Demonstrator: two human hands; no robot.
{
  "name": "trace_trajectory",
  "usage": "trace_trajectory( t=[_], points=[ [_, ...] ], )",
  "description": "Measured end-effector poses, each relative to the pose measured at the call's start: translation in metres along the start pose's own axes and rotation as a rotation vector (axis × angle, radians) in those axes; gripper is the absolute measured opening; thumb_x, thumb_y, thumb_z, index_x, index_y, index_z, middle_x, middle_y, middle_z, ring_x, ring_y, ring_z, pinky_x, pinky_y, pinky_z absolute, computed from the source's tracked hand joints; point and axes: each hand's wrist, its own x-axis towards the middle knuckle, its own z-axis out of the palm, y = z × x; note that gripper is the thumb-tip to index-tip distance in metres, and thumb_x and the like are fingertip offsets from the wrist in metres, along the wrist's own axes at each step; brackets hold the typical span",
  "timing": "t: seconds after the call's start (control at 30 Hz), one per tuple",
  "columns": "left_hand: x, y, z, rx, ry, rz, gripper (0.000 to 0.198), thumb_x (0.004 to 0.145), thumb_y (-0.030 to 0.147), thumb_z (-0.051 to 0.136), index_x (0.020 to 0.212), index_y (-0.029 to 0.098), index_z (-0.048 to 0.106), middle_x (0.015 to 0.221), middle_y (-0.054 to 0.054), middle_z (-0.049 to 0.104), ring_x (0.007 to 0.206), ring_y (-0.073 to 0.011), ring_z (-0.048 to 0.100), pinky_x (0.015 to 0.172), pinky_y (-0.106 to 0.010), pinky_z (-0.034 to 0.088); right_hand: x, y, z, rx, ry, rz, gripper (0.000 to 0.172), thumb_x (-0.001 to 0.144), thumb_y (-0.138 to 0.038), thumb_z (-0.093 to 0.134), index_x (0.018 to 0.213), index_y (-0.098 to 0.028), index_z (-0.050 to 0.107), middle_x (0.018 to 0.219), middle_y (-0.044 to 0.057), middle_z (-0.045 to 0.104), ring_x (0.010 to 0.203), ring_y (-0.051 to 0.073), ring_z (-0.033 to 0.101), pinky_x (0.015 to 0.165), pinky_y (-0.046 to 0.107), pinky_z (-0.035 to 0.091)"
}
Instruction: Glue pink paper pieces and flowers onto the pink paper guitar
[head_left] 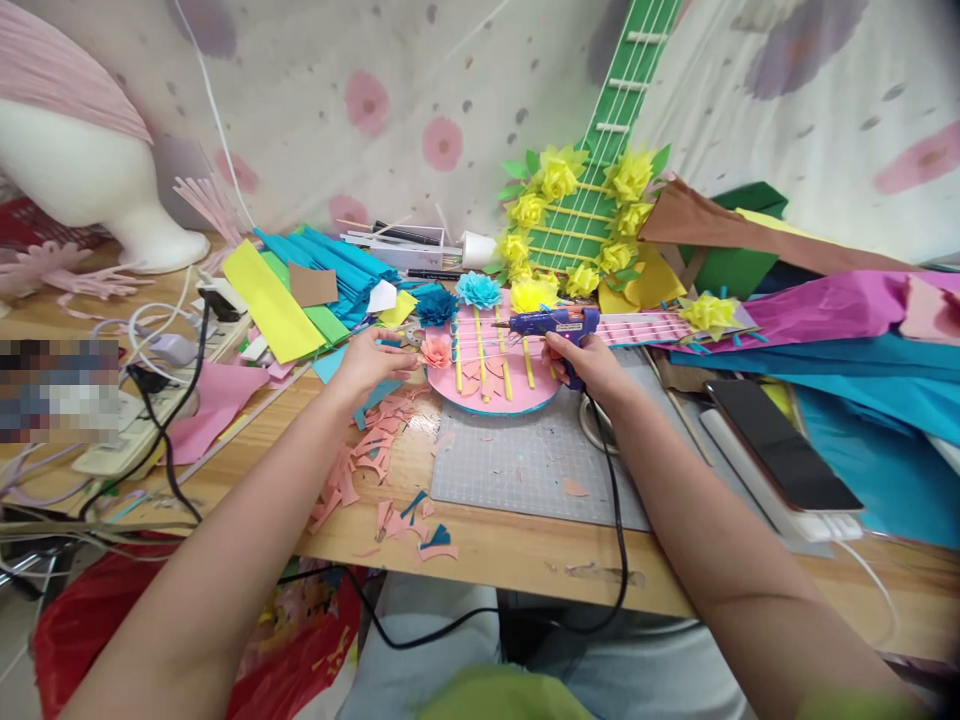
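Note:
In my right hand is a blue hot glue gun, its nozzle pointing left over a pink paper guitar. My left hand is stretched out at the guitar's left edge, fingers apart, beside a coral paper flower. Whether its fingertips touch that flower I cannot tell. Along the guitar's upper edge sit a dark blue paper flower, a light blue one and a yellow one. Yellow strips cross the pink body, and its neck extends right. The glue gun hides part of the body.
A grey cutting mat lies under the guitar, with pink paper scraps to its left. Behind stands a green paper guitar with yellow flowers. A phone lies right; a power strip lies left. The gun's black cord crosses the table edge.

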Motion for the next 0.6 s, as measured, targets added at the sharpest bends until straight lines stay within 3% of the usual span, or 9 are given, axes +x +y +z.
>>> trace_trajectory(
  t=[0.47,0.6],
  points=[
    [-0.0013,0.0002,0.0083,-0.044,-0.056,-0.034,0.045,0.053,0.009,0.080,0.089,0.014,0.053,0.069,-0.004,0.068,0.065,-0.0183,0.068,0.066,-0.033,0.057,0.0007,0.0029,-0.0009,-0.011,0.015,-0.010,0.048,0.065,-0.063,0.070,0.060,-0.018,0.054,0.049,-0.002,0.048,0.041,0.006,0.039,0.037,0.021,0.031],
    [-0.0029,0.0008,0.0084,-0.094,-0.084,-0.043,0.032,0.059,0.011,0.075,0.086,0.013,0.058,0.070,-0.005,0.069,0.066,-0.0168,0.068,0.069,-0.032,0.057,0.0005,0.0026,-0.0014,-0.015,0.019,0.003,0.050,0.063,-0.065,0.071,0.059,-0.018,0.052,0.048,-0.002,0.047,0.040,0.006,0.039,0.037,0.022,0.030]
  ],
)
